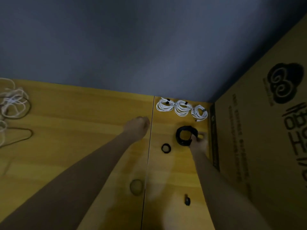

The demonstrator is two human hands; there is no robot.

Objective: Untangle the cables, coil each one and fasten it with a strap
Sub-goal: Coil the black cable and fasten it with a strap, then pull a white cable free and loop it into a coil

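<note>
My right hand grips a coiled black cable at its right side, low over the yellow table. My left hand hovers to the left of it with fingers curled in and nothing in it. Three white coiled cables, each bound with a dark strap, lie in a row by the far edge. A small black coil lies just left of the black cable. A tangle of white and dark cables sits at the far left.
A large cardboard box with printed marks stands along the right side. A thin dark ring lies near the table seam. A small black strap lies nearer to me. A grey wall rises behind.
</note>
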